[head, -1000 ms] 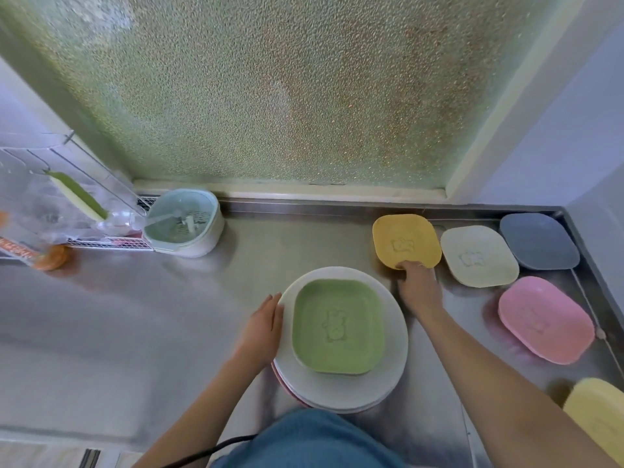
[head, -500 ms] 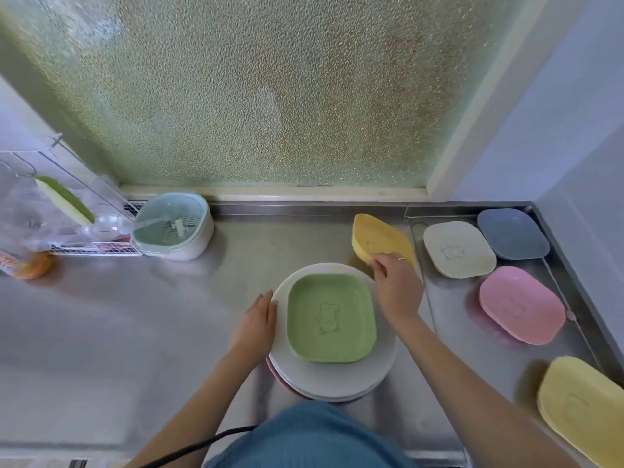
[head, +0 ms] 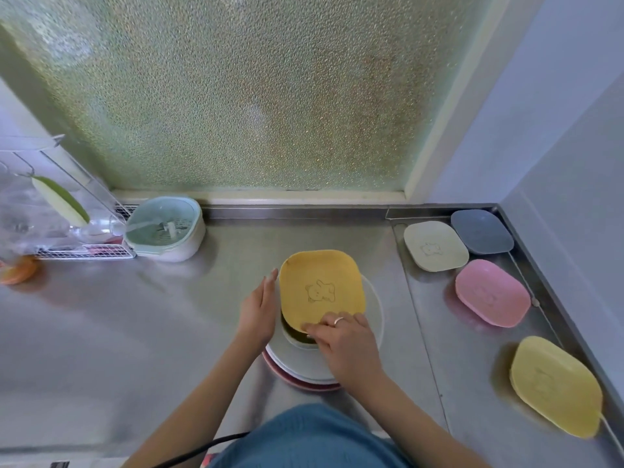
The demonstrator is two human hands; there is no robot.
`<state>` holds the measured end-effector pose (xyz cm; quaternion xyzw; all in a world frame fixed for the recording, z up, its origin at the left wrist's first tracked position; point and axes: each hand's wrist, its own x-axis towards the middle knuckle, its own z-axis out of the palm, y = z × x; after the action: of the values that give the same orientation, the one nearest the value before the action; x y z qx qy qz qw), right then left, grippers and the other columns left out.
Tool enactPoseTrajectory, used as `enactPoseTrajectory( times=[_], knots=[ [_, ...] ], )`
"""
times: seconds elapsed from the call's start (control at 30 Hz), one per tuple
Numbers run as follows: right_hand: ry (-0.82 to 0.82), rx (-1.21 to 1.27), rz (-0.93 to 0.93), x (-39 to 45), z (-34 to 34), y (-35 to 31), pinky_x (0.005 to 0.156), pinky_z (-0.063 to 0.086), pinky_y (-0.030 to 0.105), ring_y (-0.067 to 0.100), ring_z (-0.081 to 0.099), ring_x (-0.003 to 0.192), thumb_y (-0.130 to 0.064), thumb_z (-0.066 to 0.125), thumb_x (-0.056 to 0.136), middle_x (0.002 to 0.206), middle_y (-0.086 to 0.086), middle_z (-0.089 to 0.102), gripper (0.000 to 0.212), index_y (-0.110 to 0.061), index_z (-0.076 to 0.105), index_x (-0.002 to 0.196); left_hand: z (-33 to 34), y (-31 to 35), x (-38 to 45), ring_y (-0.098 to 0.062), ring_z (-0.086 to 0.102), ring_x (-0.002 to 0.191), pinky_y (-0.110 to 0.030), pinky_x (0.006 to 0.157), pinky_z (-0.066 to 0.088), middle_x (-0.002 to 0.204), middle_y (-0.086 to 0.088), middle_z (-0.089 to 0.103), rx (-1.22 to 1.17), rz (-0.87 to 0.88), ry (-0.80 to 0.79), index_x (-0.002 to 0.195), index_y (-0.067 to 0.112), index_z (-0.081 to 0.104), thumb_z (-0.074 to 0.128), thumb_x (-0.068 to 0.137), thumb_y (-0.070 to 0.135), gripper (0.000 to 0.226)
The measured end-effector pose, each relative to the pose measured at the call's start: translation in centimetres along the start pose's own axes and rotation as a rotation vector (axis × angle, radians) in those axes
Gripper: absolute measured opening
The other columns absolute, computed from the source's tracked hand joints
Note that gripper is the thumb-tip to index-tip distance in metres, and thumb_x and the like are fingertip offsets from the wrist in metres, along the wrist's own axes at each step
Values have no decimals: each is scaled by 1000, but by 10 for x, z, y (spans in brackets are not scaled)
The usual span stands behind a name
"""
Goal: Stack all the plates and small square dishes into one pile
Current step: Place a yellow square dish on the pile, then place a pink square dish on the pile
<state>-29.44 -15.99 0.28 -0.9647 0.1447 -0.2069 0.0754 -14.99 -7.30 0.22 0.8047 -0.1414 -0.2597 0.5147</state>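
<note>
Head view: right hand (head: pixel 344 346) grip holds yellow dish (head: pixel 320 292) over plate pile (head: pixel 373 319); left hand (head: pixel 258 310) flat, wide.

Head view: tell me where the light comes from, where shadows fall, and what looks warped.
Head view: daylight comes through the frosted window, leaving soft glare on the steel counter; the pink dish and pale yellow dish cast shadows to their left; the wide-angle lens bends the window frame and counter edges; the right hand and mustard dish look sharp.
</note>
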Motion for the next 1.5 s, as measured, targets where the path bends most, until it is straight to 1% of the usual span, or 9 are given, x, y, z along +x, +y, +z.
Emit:
enactPoseTrajectory(
  times=[0.1,0.23,0.4,0.5,0.63,0.73,0.83,1.0,1.5],
  knots=[
    [-55,51,27,1,-2,0,61,47,24,9,63,66,-38,51,82,74,-13,69,24,-34,74,88,5,3,-5,-17,53,78,-29,68,39,81,1,59,69,67,-10,95,10,60,29,101,34,39],
    [-110,139,39,2,-5,0,69,47,28,11,63,71,-42,42,86,76,-12,72,33,-31,73,90,5,1,-9,-16,54,87,-9,60,36,96,5,59,176,159,-20,121,19,58,35,101,21,31],
    [11,227,372,6,-8,14,88,39,32,17,54,108,-39,49,91,120,-8,62,35,-29,57,123,5,-1,-10,-19,53,119,-13,86,33,126,3,57,167,118,-22,139,19,43,37,100,20,40],
    [-115,321,623,14,-4,26,106,30,40,18,34,134,-35,44,96,150,-5,34,55,-26,24,146,8,2,-7,-12,56,100,-18,80,37,124,-2,56,159,91,-33,145,23,33,35,100,15,47],
    [-277,371,650,12,0,28,105,39,35,19,43,127,-12,39,96,156,-4,20,66,-26,4,150,10,-3,-2,-16,45,129,-16,97,30,146,-2,43,154,73,-57,145,22,35,33,98,11,48],
    [-234,400,654,10,2,28,104,40,31,17,44,125,-11,40,95,156,-6,18,66,-26,5,150,8,-8,-1,-16,27,142,-18,108,19,152,1,33,147,94,-94,146,22,32,33,99,14,47],
    [-147,424,740,5,7,32,115,20,47,15,23,142,-30,41,97,157,-8,14,59,-26,12,149,4,-17,0,-12,13,146,-28,118,9,156,4,22,74,53,-91,147,27,24,33,101,27,47],
    [-161,631,998,-14,11,38,118,8,48,16,0,146,-56,35,92,159,-6,0,69,-31,5,149,-2,-34,-2,-18,17,145,-38,120,15,158,4,14,-111,-157,-159,149,34,9,25,101,39,51],
    [-6,775,1099,-11,-6,95,113,15,29,14,19,143,-43,45,95,156,-6,19,59,-24,24,147,53,-20,18,-16,15,145,-47,119,20,159,10,4,-172,-188,-323,147,41,-3,26,100,43,55]
  ],
)
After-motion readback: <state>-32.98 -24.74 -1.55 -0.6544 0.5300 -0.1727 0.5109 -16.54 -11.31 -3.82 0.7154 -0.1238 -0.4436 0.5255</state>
